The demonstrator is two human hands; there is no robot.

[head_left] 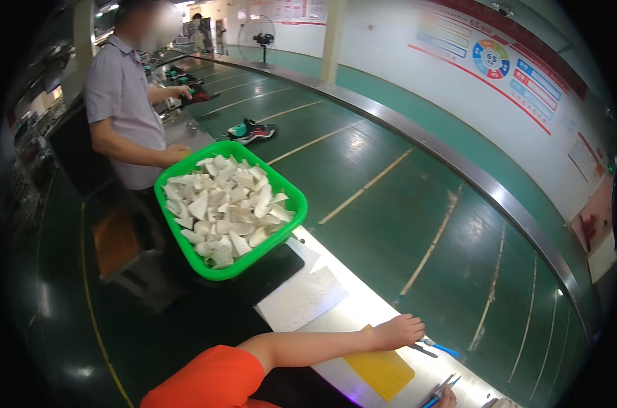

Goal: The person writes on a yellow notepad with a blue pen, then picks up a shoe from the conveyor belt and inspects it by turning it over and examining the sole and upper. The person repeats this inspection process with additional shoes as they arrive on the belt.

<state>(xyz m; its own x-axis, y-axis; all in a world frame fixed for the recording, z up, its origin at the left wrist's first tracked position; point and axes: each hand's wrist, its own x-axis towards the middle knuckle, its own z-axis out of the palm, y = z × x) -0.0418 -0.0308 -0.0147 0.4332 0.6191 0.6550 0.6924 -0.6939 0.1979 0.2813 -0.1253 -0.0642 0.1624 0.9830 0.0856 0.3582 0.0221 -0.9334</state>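
My left arm in an orange sleeve reaches right across the lit white worktop [325, 255]. My left hand [398, 332] is over the worktop's far edge, back up and fingers curled. What they hold, if anything, is hidden. Beside it lie a slim blue-handled tool [446, 348] and a short dark tool [423, 350]. Under my left wrist is a yellow sheet [383, 374]. My right hand [447, 398], mostly cut off by the lower edge, has its fingers closed at a slim blue tool [431, 400]; its exact kind cannot be made out.
A green basket [296, 204] heaped with white cut pieces [227, 204] stands left of the worktop. A person in a grey shirt [121, 88] touches its rim. White perforated sheets [302, 299] lie nearby. Beyond runs a green conveyor belt [363, 163] carrying shoe parts [251, 130].
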